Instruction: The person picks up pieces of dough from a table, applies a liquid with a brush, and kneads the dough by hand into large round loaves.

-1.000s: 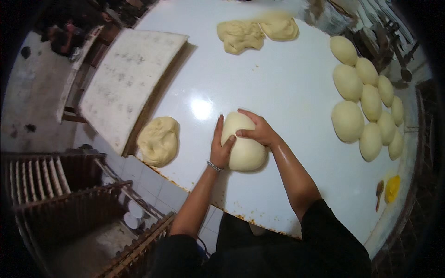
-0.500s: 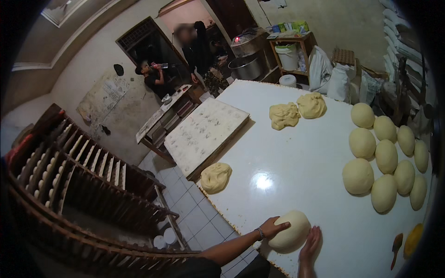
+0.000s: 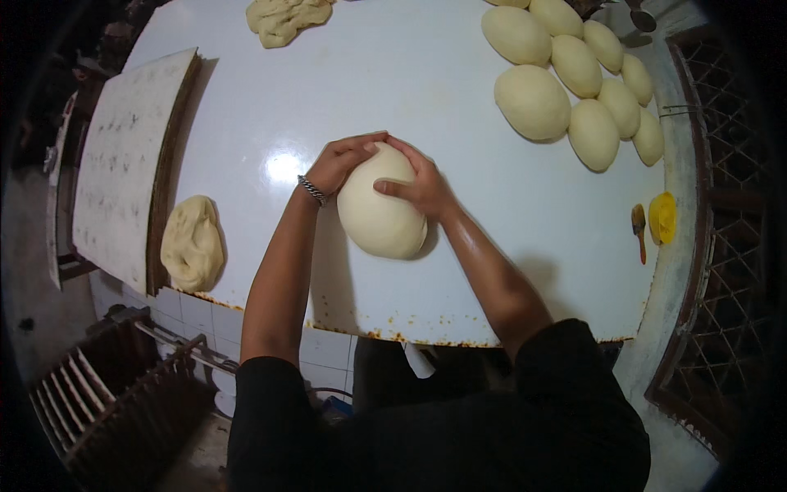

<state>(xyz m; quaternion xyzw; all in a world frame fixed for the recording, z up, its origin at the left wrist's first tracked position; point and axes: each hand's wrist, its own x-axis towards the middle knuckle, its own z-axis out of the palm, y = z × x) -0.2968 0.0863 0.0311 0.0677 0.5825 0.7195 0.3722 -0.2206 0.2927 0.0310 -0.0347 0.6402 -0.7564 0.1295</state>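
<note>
A large smooth ball of dough (image 3: 379,211) rests on the white tabletop (image 3: 459,279), close to its near edge. Around its far left side curves my left hand (image 3: 338,164), a chain bracelet at the wrist. My right hand (image 3: 422,187) wraps the far right side, its thumb lying across the top of the dough. The fingertips of both hands meet at the ball's far end. A rough, unshaped dough lump (image 3: 193,244) lies at the table's left edge, apart from my hands.
Several smooth dough balls (image 3: 533,102) sit grouped at the far right. Another rough lump (image 3: 287,18) is at the far edge. A floury board stack (image 3: 123,164) stands on the left. A brush (image 3: 639,234) lies beside a yellow container (image 3: 662,218) near the right edge.
My view has swung down and right onto the table. My left hand has gone from the ball's left side to its far side; my right hand, formerly flat beside it, now grips it.
</note>
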